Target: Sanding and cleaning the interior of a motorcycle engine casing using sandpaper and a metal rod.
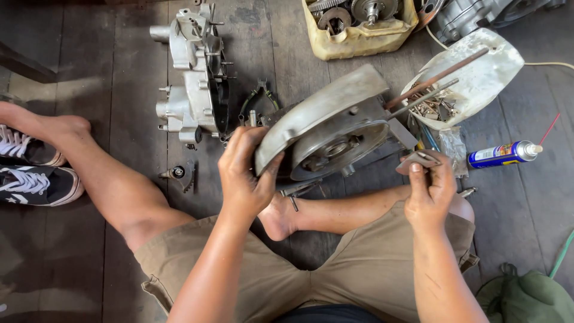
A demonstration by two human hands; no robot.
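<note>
— Cross-legged on a dark plank floor (pixel 119 90), left hand (pixel 245 173) fingers clamped on the tilted grey metal engine cover (pixel 323 122)'s rim?

— Yes. Right hand (pixel 427 191), at three o'clock, pinches a flat grey gasket-like piece (pixel 418 160). One-handed, the cover could slip onto the bare foot (pixel 281 218) below.
</note>
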